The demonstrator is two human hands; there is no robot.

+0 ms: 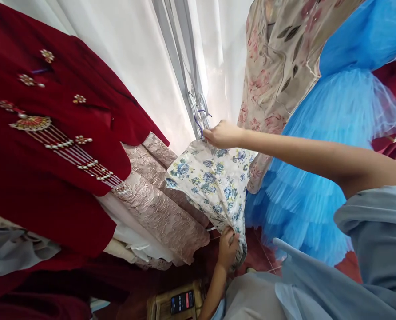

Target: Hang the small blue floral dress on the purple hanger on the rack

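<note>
A white dress with blue flowers point(214, 178) hangs in front of me on a clothes hanger point(198, 127) with a purple hook. My right hand point(223, 134) is closed around the base of that hook, at the dress's neckline. Lower down, my left hand point(228, 246) pinches the gathered cloth of the dress, drawing it in to a narrow bunch. The dress's lower end is partly hidden by my left hand. Above my right hand, the purple hook meets several pale rings or hooks point(198, 104) below a grey vertical strip.
To the left hangs a dark red jacket point(78, 98) with beaded ornaments, beside pinkish brocade garments point(164, 209). A beige floral garment point(264, 75) and a blue tulle dress point(304, 178) hang at right. White curtains point(124, 58) stand behind. A phone point(182, 302) lies on a wooden stool point(158, 306) below.
</note>
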